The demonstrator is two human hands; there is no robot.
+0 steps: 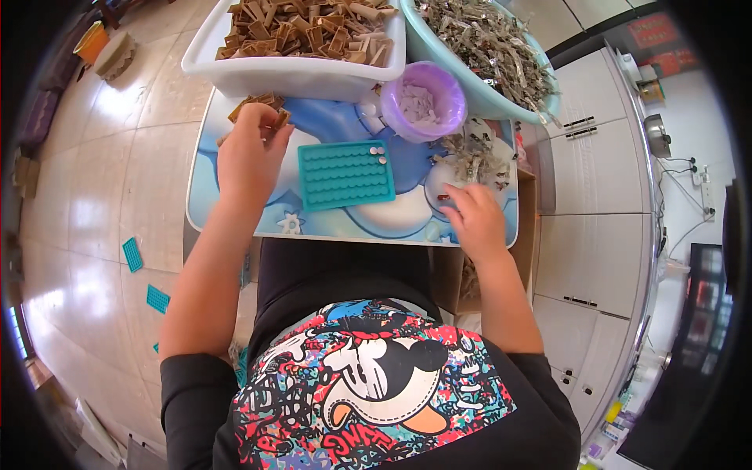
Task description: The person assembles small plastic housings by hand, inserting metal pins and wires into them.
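Observation:
My left hand [252,153] is at the left of the small table, its fingers curled down at a little heap of brown folded pieces [265,102]. The fingertips are partly hidden, so what they grip does not show. On the right, my right hand [476,221] pinches a small piece with a red-brown end [443,197], just below a loose pile of clear and silvery strips [476,157]. Between the hands lies a teal tray [345,200] with rows of scalloped ridges. Several small round silvery discs [378,153] sit in its upper right corner.
Behind the tray stand a white bin [290,77] of brown pieces, a purple tub [453,117] with pale bits, and a light-green basin [548,94] heaped with silvery strips. More teal trays [133,254] lie on the tiled floor at left. White cabinets [591,184] line the right.

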